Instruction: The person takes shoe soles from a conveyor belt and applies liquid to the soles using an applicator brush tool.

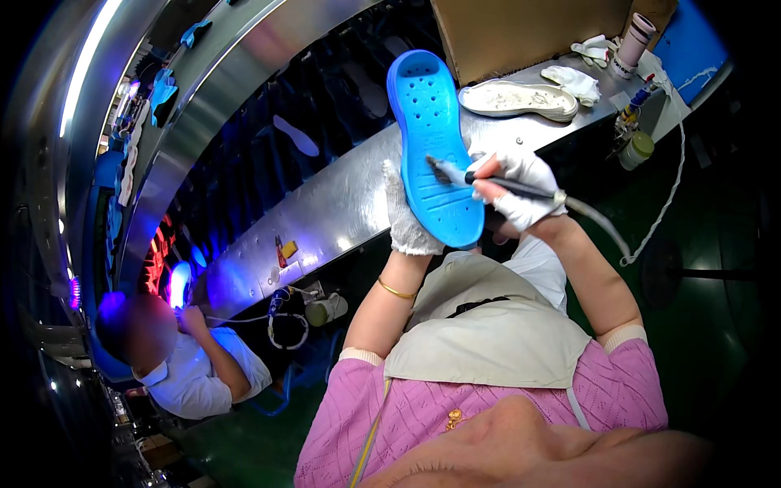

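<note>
At the silver metal bench's (pixel 342 203) near edge, the gloved left hand (pixel 404 218) grips a blue perforated sole (pixel 429 137); the gloved right hand (pixel 522 185) grips a black-handled brush (pixel 458 174) mid-sole, brushed extent unclear.

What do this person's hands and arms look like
The left hand wears a pale grey knitted glove, the right hand a white glove with some fingertips exposed. A gold bracelet circles the left wrist. Pink knitted sleeves with cream cuffs leave the forearms bare.

bare tabletop (pixel 338 195) stretching away left of the blue sole (pixel 423 134), an open way across there, pale sole (pixel 517 99) and white cloth (pixel 574 84) cluttering the far right, cardboard (pixel 521 32) walling the back, hose (pixel 600 221) trailing beside the right hand (pixel 530 174)
</note>
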Demonstrator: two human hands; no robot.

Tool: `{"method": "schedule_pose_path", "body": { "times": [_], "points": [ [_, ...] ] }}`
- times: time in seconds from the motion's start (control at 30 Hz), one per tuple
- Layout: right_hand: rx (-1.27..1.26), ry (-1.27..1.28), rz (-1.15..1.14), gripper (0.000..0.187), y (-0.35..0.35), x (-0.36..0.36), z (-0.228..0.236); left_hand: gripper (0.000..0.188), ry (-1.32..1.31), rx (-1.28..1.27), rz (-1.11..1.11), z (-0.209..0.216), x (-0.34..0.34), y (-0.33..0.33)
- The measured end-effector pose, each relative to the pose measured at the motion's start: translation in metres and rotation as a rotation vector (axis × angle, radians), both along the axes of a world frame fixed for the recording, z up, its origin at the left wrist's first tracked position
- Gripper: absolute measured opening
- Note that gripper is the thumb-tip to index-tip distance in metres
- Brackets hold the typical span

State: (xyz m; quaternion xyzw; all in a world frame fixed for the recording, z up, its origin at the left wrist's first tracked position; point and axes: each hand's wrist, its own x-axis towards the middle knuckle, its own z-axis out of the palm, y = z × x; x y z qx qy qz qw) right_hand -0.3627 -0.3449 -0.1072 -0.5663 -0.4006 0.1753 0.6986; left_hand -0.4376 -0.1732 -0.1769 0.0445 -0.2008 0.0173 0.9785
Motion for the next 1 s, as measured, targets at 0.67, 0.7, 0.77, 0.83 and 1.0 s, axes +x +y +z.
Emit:
{"method": "schedule_pose_path", "body": {
  "times": [0.67, 0.7, 0.77, 0.83, 1.0],
  "points": [
    [-0.040, 0.190, 0.096, 0.007, 0.001, -0.018, -0.005, 0.088, 0.308, 0.381, 0.401, 0.041, 0.007, 0.018],
    [-0.012, 0.090, 0.147, 0.008, 0.002, -0.018, -0.006, 0.087, 0.313, 0.370, 0.392, 0.041, 0.008, 0.020],
    [-0.013, 0.152, 0.229, 0.011, 0.000, -0.015, -0.004, 0.086, 0.357, 0.386, 0.386, 0.041, 0.009, 0.024],
    [-0.051, 0.279, 0.231, 0.011, -0.001, -0.011, -0.002, 0.085, 0.373, 0.393, 0.358, 0.042, 0.009, 0.027],
    [-0.144, 0.293, 0.212, 0.011, -0.003, -0.008, -0.001, 0.084, 0.357, 0.356, 0.275, 0.049, 0.012, 0.035]
  ]
}}
